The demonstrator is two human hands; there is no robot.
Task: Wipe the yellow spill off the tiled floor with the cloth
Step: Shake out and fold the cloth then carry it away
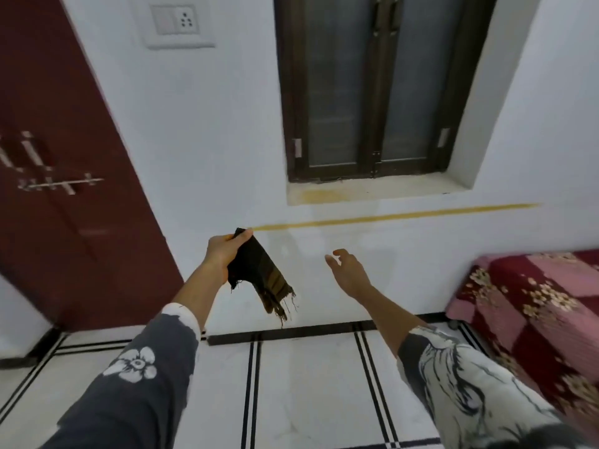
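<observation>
We judge the approach step: left hand (223, 254) fingers clamped on the cloth (259, 277); right hand (348, 270), at its three o'clock, fingers apart. Next: lower cloth to floor (308, 384); spill not in view.

Soft, cool, even indoor light fills the room. The white wall (201, 140) is bright, without glare. A faint grey shadow lies on it between the left hand (223, 254) and the right hand (348, 270), just beside the cloth (259, 277). Above the hands the window (372, 92) looks dull and dark. Left of the left hand, the door (64, 157) and its latch (61, 183) smear with motion blur. Right of the right hand, the bedspread (534, 303) is soft too. Straight lines lean and bow toward the edges of the view.
</observation>
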